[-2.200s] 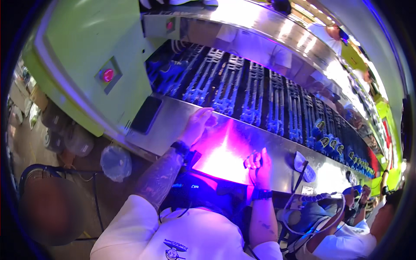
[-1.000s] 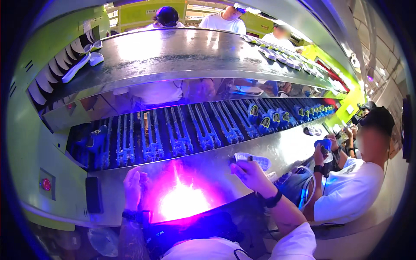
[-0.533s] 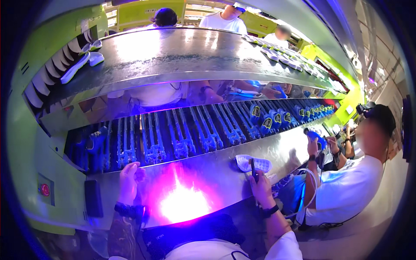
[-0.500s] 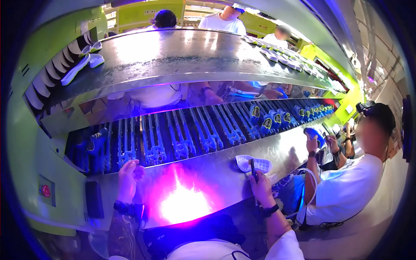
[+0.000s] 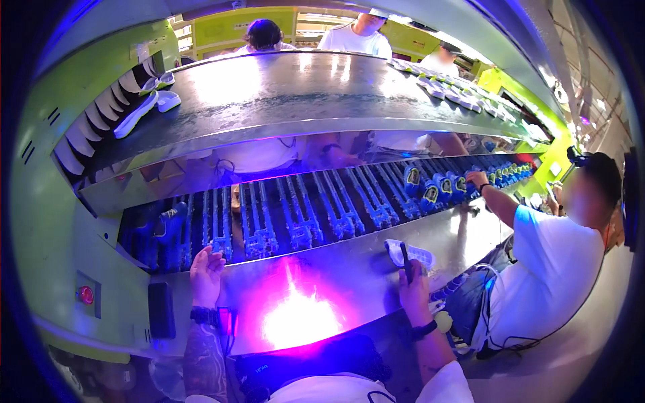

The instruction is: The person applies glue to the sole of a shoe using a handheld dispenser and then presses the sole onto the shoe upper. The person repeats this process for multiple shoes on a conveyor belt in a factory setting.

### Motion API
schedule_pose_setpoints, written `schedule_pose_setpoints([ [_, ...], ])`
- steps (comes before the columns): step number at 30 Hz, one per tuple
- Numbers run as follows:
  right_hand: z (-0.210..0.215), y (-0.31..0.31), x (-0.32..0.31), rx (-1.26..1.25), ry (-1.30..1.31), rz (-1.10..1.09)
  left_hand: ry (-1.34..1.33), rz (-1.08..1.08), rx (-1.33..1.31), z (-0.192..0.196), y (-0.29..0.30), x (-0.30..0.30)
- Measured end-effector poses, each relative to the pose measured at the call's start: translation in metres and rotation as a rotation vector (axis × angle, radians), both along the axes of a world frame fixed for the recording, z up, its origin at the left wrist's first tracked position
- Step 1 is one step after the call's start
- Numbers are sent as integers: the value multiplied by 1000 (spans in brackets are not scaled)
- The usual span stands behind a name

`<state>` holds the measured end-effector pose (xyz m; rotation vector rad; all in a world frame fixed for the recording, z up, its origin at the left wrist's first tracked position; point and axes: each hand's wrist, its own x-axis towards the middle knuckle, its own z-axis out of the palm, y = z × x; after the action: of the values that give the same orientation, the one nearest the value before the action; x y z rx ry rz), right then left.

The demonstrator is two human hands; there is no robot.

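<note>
Above the metal ledge (image 5: 235, 285), my left hand (image 5: 207, 277) is raised with its fingers loosely curled and apart, and no object shows in it. My right hand (image 5: 414, 294) is closed around a slim dark-handled tool (image 5: 406, 260) that points upward; I cannot make out its exact kind. Just behind that tool, a white shoe sole (image 5: 422, 255) lies on the ledge, partly covered by it. Blue metal racks (image 5: 295, 218) run along the conveyor beyond the ledge, and the left hand is close to their near edge.
A dark shoe (image 5: 172, 220) sits at the conveyor's left end, blue shoes (image 5: 443, 188) at its right. Soles line the upper shelf (image 5: 269, 87). A red button (image 5: 85, 295) is on the green machine. A co-worker (image 5: 547, 269) sits at right; others stand opposite.
My left hand's fingers have loosened and spread. The co-worker at right has reached an arm to the shoes on the conveyor, and the blue shoe they held is out of their hands. The view has shifted slightly.
</note>
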<state>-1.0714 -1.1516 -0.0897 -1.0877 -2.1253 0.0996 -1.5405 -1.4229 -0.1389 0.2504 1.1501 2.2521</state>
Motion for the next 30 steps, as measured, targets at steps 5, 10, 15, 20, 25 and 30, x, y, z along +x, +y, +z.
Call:
schedule_pose_setpoints([
  [5, 2, -1, -8, -611, 398, 169, -17, -5, -25, 2, 2, -3],
  [10, 10, -25, -44, -1195, 767, 312, 24, 10, -15, 5, -3, -3],
  [15, -29, -36, -73, -1261, 941, 238, 15, -21, -15, 13, 3, 1],
  [20, -12, -51, -81, -953, 605, 257, 63, -23, -57, 13, -9, -3],
  [25, -10, -54, -83, -938, 599, 256, 93, -28, -72, 14, -2, -4],
  [30, -15, -57, -88, -878, 538, 251, 295, -8, -303, 23, -4, 10],
])
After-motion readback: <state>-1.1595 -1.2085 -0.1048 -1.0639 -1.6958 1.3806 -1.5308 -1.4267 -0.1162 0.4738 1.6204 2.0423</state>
